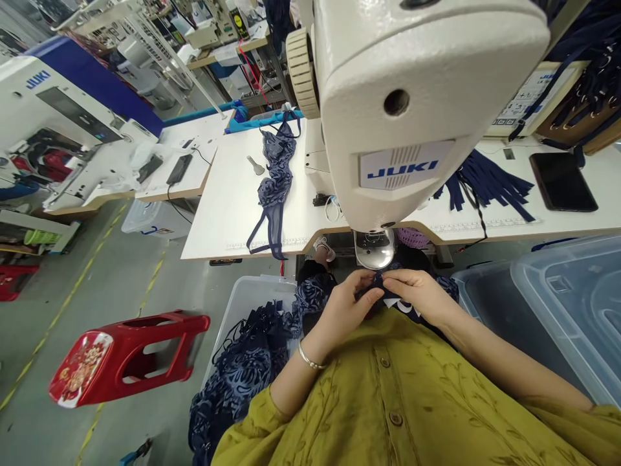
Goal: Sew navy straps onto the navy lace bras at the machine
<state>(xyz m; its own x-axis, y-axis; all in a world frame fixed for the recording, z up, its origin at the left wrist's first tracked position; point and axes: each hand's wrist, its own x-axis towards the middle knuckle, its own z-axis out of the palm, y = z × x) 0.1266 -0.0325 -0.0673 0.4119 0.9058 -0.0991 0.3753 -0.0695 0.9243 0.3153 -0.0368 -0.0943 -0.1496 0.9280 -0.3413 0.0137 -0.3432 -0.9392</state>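
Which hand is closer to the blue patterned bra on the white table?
Left. The left hand is below and right of the bra; the right hand is farther right.

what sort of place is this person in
Most likely a garment factory's sewing floor: a large JUKI sewing machine faces the person, a patterned bra lies on the white table, and a plastic bin holds a heap of similar patterned pieces.
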